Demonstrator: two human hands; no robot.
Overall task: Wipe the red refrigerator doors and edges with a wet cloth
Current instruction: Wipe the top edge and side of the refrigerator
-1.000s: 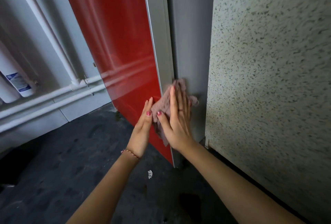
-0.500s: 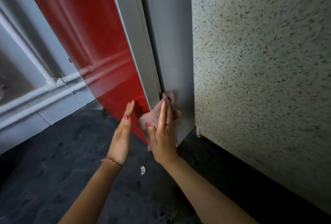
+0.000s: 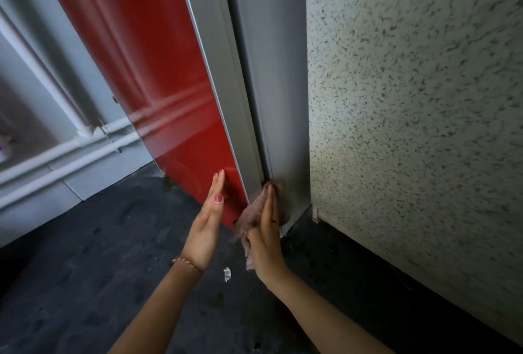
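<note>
Right hand [image 3: 266, 237] and cloth [image 3: 252, 212] lower down.

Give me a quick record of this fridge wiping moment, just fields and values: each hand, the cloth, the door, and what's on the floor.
left hand: fingers straight, tips on the red door near its bottom corner
right hand: flat, pressing the cloth against the grey door edge
cloth: pinkish, crumpled, at the bottom of the edge
fridge side panel: grey, beside a speckled wall
floor: dark, with a small white scrap
</note>
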